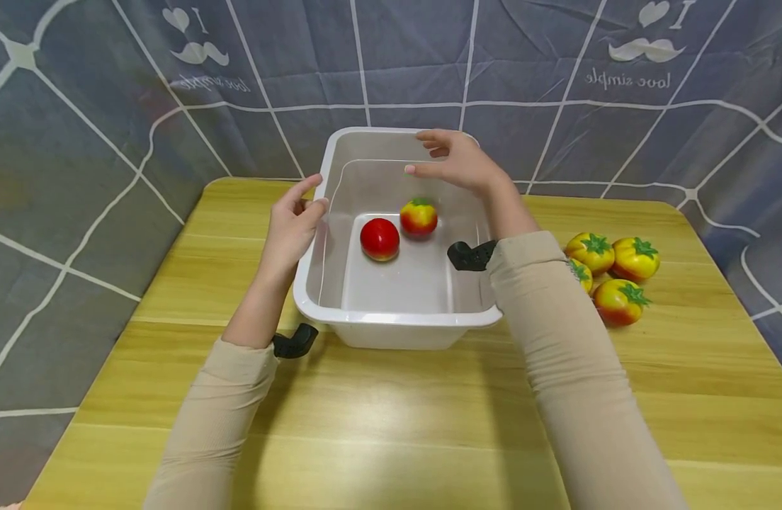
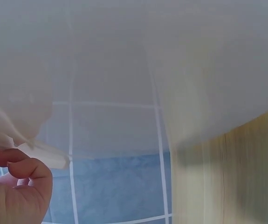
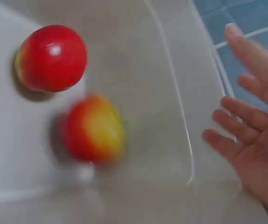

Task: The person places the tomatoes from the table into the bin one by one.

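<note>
A deep white plastic basin (image 1: 400,319) stands on the table, with two toy fruits inside. One fruit (image 1: 380,239) shows a glossy red side; the other, a red and yellow fruit (image 1: 418,217) with a green top, looks blurred in the right wrist view. My left hand (image 1: 293,227) holds the basin's left rim, thumb on top; the left wrist view shows its curled fingers (image 2: 29,170) at the rim. Over the far right corner of the basin is my right hand (image 1: 457,163), holding nothing. Its fingers are spread apart in the right wrist view, beside the basin wall (image 3: 138,93).
Several yellow and red toy fruits with green leafy tops (image 1: 620,302) sit together on the wooden table (image 1: 391,418), right of the basin, one partly hidden by the right sleeve. A grey-blue cloth (image 1: 416,57) with white lines hangs behind the table and around its sides.
</note>
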The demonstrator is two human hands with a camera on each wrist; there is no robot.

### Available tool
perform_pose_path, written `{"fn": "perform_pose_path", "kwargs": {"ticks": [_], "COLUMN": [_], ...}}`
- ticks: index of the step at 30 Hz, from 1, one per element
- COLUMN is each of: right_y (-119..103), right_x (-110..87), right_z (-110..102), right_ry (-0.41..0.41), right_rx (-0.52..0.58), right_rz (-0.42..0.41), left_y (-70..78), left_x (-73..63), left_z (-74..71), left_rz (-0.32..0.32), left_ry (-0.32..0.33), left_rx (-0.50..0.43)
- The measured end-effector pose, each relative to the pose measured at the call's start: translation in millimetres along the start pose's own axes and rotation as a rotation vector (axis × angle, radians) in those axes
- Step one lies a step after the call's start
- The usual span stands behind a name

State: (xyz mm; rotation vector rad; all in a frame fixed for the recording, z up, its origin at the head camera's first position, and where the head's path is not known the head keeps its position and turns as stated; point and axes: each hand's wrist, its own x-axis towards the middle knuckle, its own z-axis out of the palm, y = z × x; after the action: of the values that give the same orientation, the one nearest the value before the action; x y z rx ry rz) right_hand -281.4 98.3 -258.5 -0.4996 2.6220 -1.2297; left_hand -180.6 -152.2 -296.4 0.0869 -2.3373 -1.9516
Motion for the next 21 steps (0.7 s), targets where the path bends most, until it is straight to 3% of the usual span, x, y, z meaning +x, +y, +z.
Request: {"fn": "perform_pose_path", "kwargs": {"ticks": [8,14,21], "right_y": [-23,-33,-20], "right_x": [-23.8,-52.8,-97.5], "right_z": [-36,-73,-115], "right_ry": [0.13,0.223,0.303], "right_rx": [0.112,0.068,-0.014], "right_rz": [-0.088,-0.154,-0.155], "left_y": [1.1,0.4,0.5], "left_x": [1.4,1.9,1.3], "left_z": [0.0,0.6,1.1], "left_rz": [0.013,0.005,0.012], "left_ry": [-0.012,-0.007,-0.008], "left_rx": [0.005,0.012,0.005]}}
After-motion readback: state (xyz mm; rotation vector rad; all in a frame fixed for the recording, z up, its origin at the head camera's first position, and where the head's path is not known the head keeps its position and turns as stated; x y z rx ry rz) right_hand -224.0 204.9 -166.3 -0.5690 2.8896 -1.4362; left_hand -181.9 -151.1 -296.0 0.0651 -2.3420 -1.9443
